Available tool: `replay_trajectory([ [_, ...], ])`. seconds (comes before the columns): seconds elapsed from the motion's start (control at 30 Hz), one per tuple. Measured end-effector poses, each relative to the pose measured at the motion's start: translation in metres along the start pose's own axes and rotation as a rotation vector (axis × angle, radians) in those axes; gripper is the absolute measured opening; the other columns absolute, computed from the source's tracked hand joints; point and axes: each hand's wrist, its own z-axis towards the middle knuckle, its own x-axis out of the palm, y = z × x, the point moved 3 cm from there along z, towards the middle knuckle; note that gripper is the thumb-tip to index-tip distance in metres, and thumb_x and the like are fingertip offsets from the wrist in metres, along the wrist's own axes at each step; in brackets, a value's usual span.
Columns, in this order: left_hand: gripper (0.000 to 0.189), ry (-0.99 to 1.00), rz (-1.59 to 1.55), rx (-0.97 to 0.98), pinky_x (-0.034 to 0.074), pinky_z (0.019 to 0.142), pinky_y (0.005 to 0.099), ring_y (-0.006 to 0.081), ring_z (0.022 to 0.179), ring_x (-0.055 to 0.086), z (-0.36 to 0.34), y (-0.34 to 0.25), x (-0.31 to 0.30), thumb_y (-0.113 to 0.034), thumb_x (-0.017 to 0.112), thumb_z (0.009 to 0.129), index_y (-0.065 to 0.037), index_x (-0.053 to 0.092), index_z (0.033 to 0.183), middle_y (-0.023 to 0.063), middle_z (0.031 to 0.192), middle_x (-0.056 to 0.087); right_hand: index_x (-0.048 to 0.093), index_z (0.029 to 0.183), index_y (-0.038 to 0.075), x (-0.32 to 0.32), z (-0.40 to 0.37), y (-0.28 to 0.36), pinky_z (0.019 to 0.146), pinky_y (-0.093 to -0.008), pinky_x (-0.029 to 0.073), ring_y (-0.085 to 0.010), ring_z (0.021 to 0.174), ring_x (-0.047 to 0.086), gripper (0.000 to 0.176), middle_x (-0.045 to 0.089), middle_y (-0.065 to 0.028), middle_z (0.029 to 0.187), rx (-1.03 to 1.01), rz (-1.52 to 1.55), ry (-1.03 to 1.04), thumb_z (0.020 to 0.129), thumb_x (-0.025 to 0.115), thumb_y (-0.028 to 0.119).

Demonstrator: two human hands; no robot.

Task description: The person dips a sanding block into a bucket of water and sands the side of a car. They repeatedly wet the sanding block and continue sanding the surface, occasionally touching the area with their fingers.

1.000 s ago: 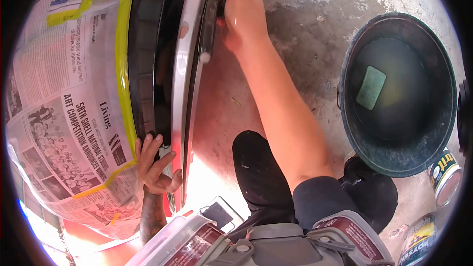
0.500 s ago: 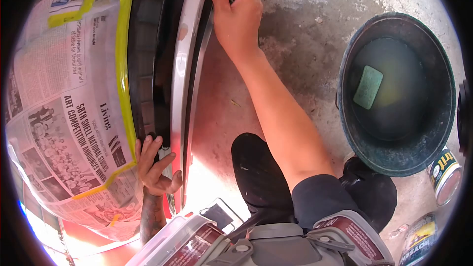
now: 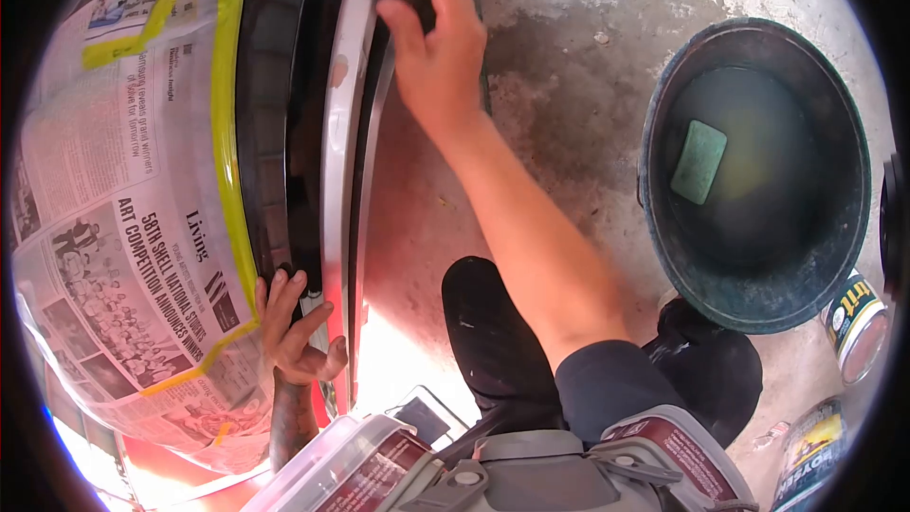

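My right hand [image 3: 438,47] is closed around a small dark pad [image 3: 413,0], pressed near the top of a silver-grey trim edge [image 3: 349,85] that has a bare, discoloured patch. My left hand [image 3: 299,330] rests with fingers spread on the lower part of the black panel [image 3: 305,180], beside the trim, and holds nothing. To the left, newspaper sheets [image 3: 123,228] cover a curved surface, bordered by yellow-green tape [image 3: 227,123].
A dark bucket [image 3: 664,256] with cloudy water and a green block [image 3: 700,161] stands on the concrete floor [image 3: 559,133] at the right. Two cans [image 3: 858,337], [image 3: 813,446] are below it. My knees are at the bottom centre, near a phone-like device [image 3: 427,415].
My right hand has moved slightly down and left with the dark pad along the trim. My left hand stays at the panel. The whole view has shifted a little.
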Motion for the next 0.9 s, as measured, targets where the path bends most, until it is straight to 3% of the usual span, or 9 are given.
replay_trajectory([
  [0.1,0.034,-0.004,-0.003,0.007,0.027,0.119,0.0571,0.0406,0.136,0.053,0.001,0.0,0.0,-0.041,0.068,0.082,-0.011,0.076,0.097,0.0212,0.135,0.064,0.066,0.114,0.003,-0.001,-0.024,0.015,0.091,-0.0444,0.05,-0.0387,0.106,0.063,0.029,0.069,-0.0183,0.114,0.069,0.024,0.003,0.088,0.074,0.011],
  [0.23,0.034,-0.008,0.007,0.004,0.027,0.119,0.0568,0.0405,0.135,0.053,-0.001,-0.001,0.0,-0.041,0.068,0.082,-0.011,0.076,0.097,0.0212,0.135,0.064,0.066,0.113,0.002,0.002,0.022,-0.008,0.092,-0.0467,0.049,-0.0396,0.106,0.063,0.029,0.069,-0.0184,0.112,0.002,0.027,-0.024,0.086,0.074,0.008],
  [0.33,0.034,-0.013,0.004,0.013,0.027,0.119,0.0566,0.0403,0.135,0.053,0.0,0.001,0.002,-0.041,0.068,0.082,-0.011,0.076,0.097,0.0211,0.135,0.064,0.066,0.114,0.003,0.002,0.013,-0.008,0.093,-0.0473,0.049,-0.0392,0.108,0.063,0.03,0.069,-0.0178,0.113,-0.033,-0.013,-0.027,0.086,0.074,0.01],
  [0.47,0.034,-0.007,0.009,0.016,0.027,0.119,0.0564,0.0403,0.136,0.053,0.0,0.002,0.001,-0.041,0.068,0.082,-0.011,0.076,0.096,0.0213,0.135,0.064,0.067,0.116,0.005,-0.001,-0.025,0.014,0.093,-0.0437,0.048,-0.0364,0.11,0.063,0.032,0.07,-0.0157,0.116,0.082,0.035,0.003,0.087,0.075,0.015],
  [0.5,0.034,-0.006,0.01,0.015,0.027,0.119,0.0564,0.0403,0.136,0.053,-0.001,0.001,0.001,-0.041,0.068,0.082,-0.011,0.076,0.095,0.0213,0.135,0.064,0.065,0.12,-0.002,-0.004,-0.015,0.011,0.097,-0.0351,0.052,-0.0277,0.115,0.065,0.032,0.068,-0.0163,0.12,-0.07,-0.06,0.051,0.09,0.074,0.008],
  [0.6,0.034,-0.003,0.011,0.0,0.027,0.119,0.0564,0.0402,0.136,0.053,-0.002,0.001,0.0,-0.041,0.067,0.082,-0.011,0.076,0.095,0.0213,0.135,0.064,0.066,0.117,0.006,0.002,0.014,-0.01,0.093,-0.0432,0.047,-0.0349,0.11,0.063,0.033,0.069,-0.0144,0.119,0.057,0.021,0.059,0.088,0.075,0.018],
  [0.63,0.034,0.002,0.01,0.001,0.027,0.119,0.0564,0.0402,0.136,0.053,-0.002,0.001,0.0,-0.041,0.067,0.082,-0.011,0.076,0.095,0.0213,0.135,0.064,0.065,0.116,0.006,0.003,0.018,-0.01,0.092,-0.044,0.047,-0.0353,0.107,0.063,0.032,0.069,-0.0144,0.117,-0.05,-0.003,-0.002,0.087,0.074,0.017],
  [0.83,0.034,-0.002,0.014,0.015,0.027,0.119,0.0565,0.0403,0.136,0.053,0.0,0.0,0.0,-0.041,0.067,0.082,-0.011,0.075,0.097,0.0208,0.135,0.064,0.064,0.114,0.005,0.002,-0.003,0.011,0.09,-0.0452,0.048,-0.0363,0.102,0.064,0.032,0.07,-0.0134,0.111,-0.085,-0.006,-0.082,0.085,0.075,0.014],
  [0.9,0.034,0.002,0.015,0.009,0.027,0.119,0.0566,0.0403,0.136,0.053,0.0,0.0,0.0,-0.041,0.068,0.082,-0.011,0.075,0.097,0.0207,0.135,0.064,0.064,0.116,0.005,0.005,0.018,-0.009,0.092,-0.0447,0.048,-0.0375,0.103,0.063,0.034,0.069,-0.0149,0.113,-0.023,-0.026,-0.004,0.085,0.075,0.014],
])
